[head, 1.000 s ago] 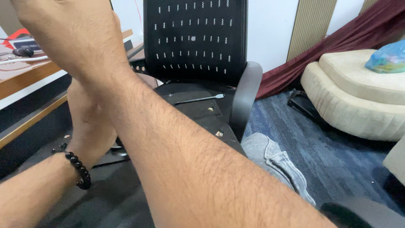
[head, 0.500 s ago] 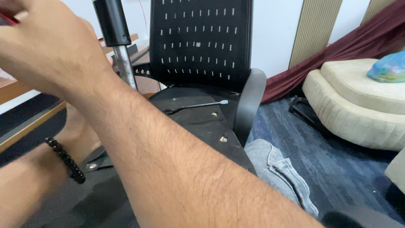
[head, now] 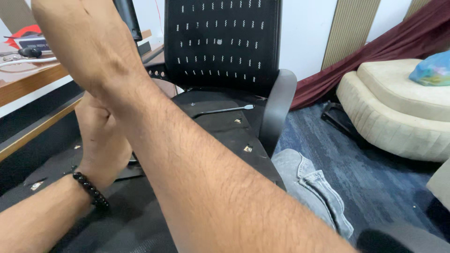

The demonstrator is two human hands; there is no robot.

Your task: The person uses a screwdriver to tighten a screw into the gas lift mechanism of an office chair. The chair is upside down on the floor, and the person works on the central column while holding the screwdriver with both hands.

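Our left hand [head: 101, 136] sits behind our right forearm [head: 187, 154]; we cannot tell either hand's grip. Open blue carpet floor [head: 375, 173] lies at three o'clock beyond the black mesh office chair [head: 225, 47].

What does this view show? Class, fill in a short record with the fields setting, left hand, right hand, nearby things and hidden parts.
Setting: black office chair with a mesh back, on blue carpet
Left hand: raised, a black bead bracelet on its wrist, mostly behind the right forearm
Right hand: out of the picture; only the right forearm crosses the view
Nearby things: metal rod lying on the chair seat; cream cushion seat; wooden desk
Hidden parts: the left hand's fingers and what they hold cannot be seen
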